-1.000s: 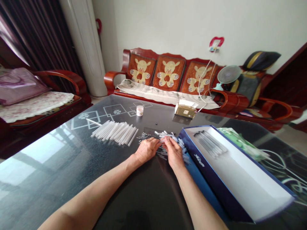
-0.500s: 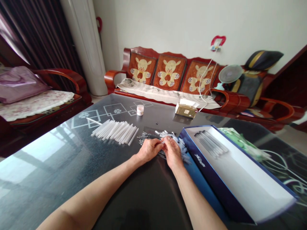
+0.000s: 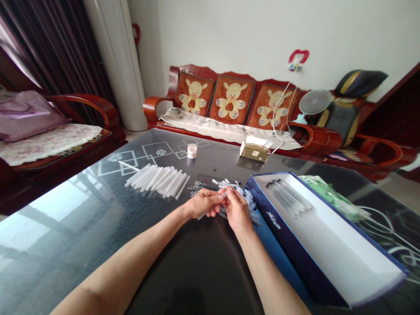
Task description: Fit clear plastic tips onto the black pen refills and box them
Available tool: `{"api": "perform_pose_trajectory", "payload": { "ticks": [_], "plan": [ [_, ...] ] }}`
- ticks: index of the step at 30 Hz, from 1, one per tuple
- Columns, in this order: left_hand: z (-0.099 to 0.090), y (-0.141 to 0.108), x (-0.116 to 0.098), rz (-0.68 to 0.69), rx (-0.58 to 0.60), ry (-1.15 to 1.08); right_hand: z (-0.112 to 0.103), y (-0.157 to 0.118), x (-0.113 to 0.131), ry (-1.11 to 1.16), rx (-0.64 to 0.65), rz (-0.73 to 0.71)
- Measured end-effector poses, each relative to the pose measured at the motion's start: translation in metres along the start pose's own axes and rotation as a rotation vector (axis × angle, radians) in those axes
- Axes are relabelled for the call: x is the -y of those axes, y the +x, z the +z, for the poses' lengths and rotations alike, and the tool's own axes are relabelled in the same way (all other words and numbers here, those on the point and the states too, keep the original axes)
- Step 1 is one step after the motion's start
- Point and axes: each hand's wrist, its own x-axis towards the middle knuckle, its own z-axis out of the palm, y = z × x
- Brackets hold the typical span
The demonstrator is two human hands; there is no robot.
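My left hand (image 3: 206,204) is closed around a thin translucent tube, whose end shows below the fingers. Its fingertips meet those of my right hand (image 3: 236,209), which pinches the upper end of the same tube. Just behind the hands lie a heap of short whitish-blue pieces (image 3: 248,199) and a bunch of thin dark rods (image 3: 197,186). A pile of white tubes (image 3: 159,179) rests to the left. On the right, a blue box (image 3: 344,245) with a white inside holds a row of grey tubes with dark ends (image 3: 288,197).
A small round container (image 3: 192,151) and a tissue box (image 3: 254,151) stand toward the table's far side. Green plastic packaging (image 3: 334,197) and white cables (image 3: 390,227) lie beyond the blue box. A tiny black piece (image 3: 215,169) sits mid-table.
My left hand has turned slightly, its lower fingers curling in, and the tube's end now shows beneath it. My right hand has shifted a little.
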Motion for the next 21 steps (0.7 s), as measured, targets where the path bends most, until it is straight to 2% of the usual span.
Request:
{"api": "perform_pose_trajectory", "payload": {
  "ticks": [3,5,11,13,16,21],
  "plan": [
    [-0.001,-0.001,-0.002,-0.055,0.06,-0.114,-0.001,-0.001,0.002,0.024,0.064,0.023],
    [-0.001,0.0,0.0,-0.026,0.046,-0.074,-0.001,0.0,0.001,0.025,0.052,0.032],
    [0.007,0.006,0.014,0.151,-0.223,0.321,-0.001,0.003,-0.004,-0.029,-0.044,0.03],
    [0.009,0.005,0.015,0.187,-0.263,0.369,-0.001,0.003,-0.006,-0.057,-0.074,0.011],
    [0.008,0.004,0.01,0.122,-0.191,0.246,0.0,0.002,-0.005,-0.08,-0.072,-0.015],
    [0.002,0.004,0.004,0.005,-0.024,-0.044,0.002,-0.003,-0.002,-0.065,0.028,-0.028]
  ]
}}
